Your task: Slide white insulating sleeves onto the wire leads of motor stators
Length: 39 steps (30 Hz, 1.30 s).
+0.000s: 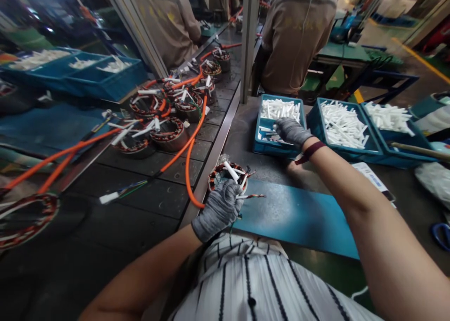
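My left hand (222,204), in a grey glove, is closed around the wires (251,197) of a motor stator (212,176). The stator has orange and black windings, and a white sleeve (230,170) sticks up from it. It stands at the left edge of the blue mat (291,213). My right hand (291,130), gloved too, reaches over the front compartment of a blue bin (258,145). Its fingers are bent together, and what they pinch is hidden. White tubes (279,109) fill the rear compartment; a few thin pieces lie in front.
Two more blue bins (376,154) of white tubes stand to the right, near blue-handled scissors (439,236). On my left, a conveyor (154,204) carries several stators (170,133) with orange cables (186,147). A metal post (248,44) rises ahead, and a co-worker (298,35) sits beyond it.
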Each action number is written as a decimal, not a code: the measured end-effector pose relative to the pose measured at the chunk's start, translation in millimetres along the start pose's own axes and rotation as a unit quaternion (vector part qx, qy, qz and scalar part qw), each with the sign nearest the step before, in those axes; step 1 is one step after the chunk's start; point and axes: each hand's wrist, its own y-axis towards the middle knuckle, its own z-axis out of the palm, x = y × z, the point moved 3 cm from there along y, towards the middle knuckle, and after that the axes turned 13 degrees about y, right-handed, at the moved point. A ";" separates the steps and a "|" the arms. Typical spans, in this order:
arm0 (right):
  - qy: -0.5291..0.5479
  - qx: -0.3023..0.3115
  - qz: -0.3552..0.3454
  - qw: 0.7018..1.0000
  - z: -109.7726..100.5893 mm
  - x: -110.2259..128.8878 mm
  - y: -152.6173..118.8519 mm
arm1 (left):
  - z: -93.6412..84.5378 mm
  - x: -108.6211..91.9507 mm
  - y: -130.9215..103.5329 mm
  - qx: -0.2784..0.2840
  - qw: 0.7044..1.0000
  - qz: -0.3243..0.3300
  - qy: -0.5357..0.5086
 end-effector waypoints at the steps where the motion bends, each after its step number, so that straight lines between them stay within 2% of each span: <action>1: 0.008 -0.014 -0.005 1.000 -0.5 6.0 -20.0 | 0.9 0.0 0.1 -0.004 1.000 0.000 0.001; 3: 0.044 -0.025 -0.044 0.998 7.1 22.6 -72.8 | 3.0 -0.3 0.2 -0.017 1.000 0.000 -0.002; 5: 0.110 -0.005 -0.126 0.986 23.4 42.9 -129.4 | 5.2 -0.8 0.4 -0.027 1.000 0.001 -0.007; 6: 0.125 -0.021 -0.148 0.981 30.5 50.9 -153.0 | 6.5 -1.1 0.5 -0.024 1.000 0.002 -0.009; 7: 0.117 -0.045 -0.157 0.980 36.2 57.3 -171.1 | 7.9 -1.2 0.7 -0.017 1.000 0.001 -0.010; 9: 0.089 -0.071 -0.161 0.980 43.2 66.9 -189.1 | 10.2 -1.2 1.1 -0.003 1.000 0.002 -0.002; 12: 0.059 -0.073 -0.173 0.980 41.9 78.3 -183.3 | 11.3 -1.0 1.9 -0.006 1.000 0.011 0.025; 15: 0.057 -0.063 -0.155 0.984 39.6 87.4 -167.7 | 11.2 -2.0 2.2 -0.025 0.999 0.026 0.030; 19: 0.053 0.000 -0.214 0.975 51.1 102.0 -156.6 | 17.5 -4.5 -0.2 0.032 0.999 0.010 0.035; 21: 0.109 0.053 -0.235 0.964 58.2 106.5 -152.6 | 19.8 -6.6 -2.5 0.033 0.997 0.014 0.065; 24: 0.260 0.110 -0.226 0.932 61.0 103.0 -145.7 | 19.7 -9.8 -6.0 -0.014 0.993 0.039 0.110; 25: 0.284 0.109 -0.215 0.928 59.6 98.2 -142.5 | 19.2 -10.2 -6.8 -0.025 0.992 0.043 0.115; 26: 0.274 0.094 -0.188 0.939 57.6 90.9 -137.8 | 18.9 -10.6 -7.5 -0.026 0.992 0.047 0.114; 29: 0.118 0.011 -0.048 0.992 49.0 64.8 -117.4 | 17.8 -11.6 -7.8 -0.001 0.995 0.049 0.086; 31: 0.007 0.008 -0.001 1.000 46.4 57.7 -101.4 | 15.7 -12.0 -7.0 0.007 0.997 0.032 0.075; 35: -0.096 0.085 -0.057 0.990 50.8 67.8 -80.3 | 9.6 -13.5 -4.2 0.009 0.996 0.006 0.083; 37: -0.068 0.086 -0.108 0.988 51.9 70.9 -79.5 | 6.8 -15.0 -2.6 0.017 0.995 0.017 0.093; 39: -0.010 0.065 -0.191 0.979 51.4 70.9 -82.6 | 3.7 -16.2 -1.4 0.017 0.994 0.028 0.107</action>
